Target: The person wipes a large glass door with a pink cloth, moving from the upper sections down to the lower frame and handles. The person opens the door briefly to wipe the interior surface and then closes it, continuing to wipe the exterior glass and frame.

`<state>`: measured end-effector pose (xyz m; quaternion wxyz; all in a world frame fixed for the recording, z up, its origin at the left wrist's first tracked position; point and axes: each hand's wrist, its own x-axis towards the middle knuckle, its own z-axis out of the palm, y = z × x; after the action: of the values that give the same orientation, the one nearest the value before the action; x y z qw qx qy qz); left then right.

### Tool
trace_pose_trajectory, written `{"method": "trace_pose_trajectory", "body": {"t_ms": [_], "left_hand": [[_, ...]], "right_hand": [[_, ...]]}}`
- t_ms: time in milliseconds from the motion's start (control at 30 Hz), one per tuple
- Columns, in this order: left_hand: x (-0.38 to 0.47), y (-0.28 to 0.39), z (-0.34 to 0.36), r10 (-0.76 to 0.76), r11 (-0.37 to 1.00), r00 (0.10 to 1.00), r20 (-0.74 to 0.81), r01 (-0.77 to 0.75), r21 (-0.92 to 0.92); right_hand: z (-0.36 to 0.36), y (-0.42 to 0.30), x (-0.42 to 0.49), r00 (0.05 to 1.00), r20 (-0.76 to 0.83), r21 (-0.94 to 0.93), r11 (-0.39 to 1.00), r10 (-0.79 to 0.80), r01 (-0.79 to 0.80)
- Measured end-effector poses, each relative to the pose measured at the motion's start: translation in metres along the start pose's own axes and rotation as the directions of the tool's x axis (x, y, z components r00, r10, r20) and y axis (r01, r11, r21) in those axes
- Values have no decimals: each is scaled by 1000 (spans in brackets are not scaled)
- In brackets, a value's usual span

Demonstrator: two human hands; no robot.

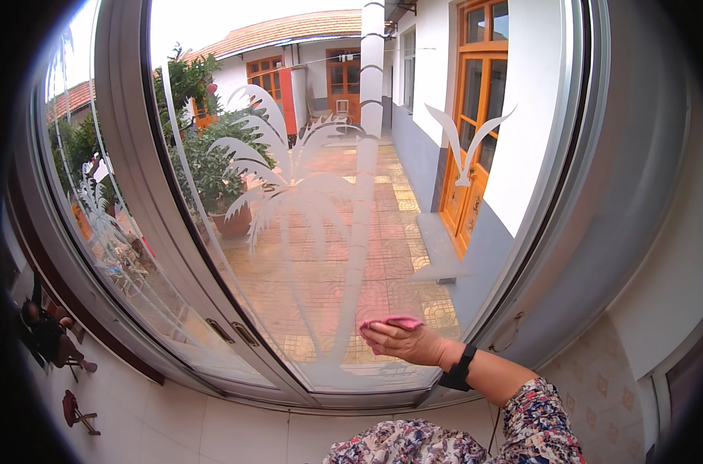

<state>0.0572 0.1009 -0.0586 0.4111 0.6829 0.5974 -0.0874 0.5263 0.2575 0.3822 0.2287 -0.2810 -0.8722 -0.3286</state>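
Note:
My right hand (402, 343) presses a folded pink cloth (408, 322) against the lower part of a glass door pane (305, 290). The fingers lie flat over the cloth, and a black band (460, 369) circles the wrist. Frosted palm trees and a gull-like bird (462, 145) decorate the glass. A metal frame (148, 191) borders the pane, with recessed pulls (244, 334) low on its left side. My left hand is out of view.
At far left a person (53, 336) sits on a low seat, near a small folding stool (76, 412) on the tiled floor (241, 426). Through the glass show a paved courtyard, a potted shrub (232, 220) and an orange door (473, 133). A wall (647, 325) stands at right.

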Motion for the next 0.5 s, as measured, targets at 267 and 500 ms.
{"method": "trace_pose_trajectory", "body": {"t_ms": [267,500], "left_hand": [[-8,-19,-1,-45,997,999,-26,43,-60],[21,-23,-2,-43,999,999,1,43,-13]], "right_hand": [[-39,34,19,995,96,-307,950,-22,50],[-195,151,115,974,-185,-470,859,130,-204]]}}
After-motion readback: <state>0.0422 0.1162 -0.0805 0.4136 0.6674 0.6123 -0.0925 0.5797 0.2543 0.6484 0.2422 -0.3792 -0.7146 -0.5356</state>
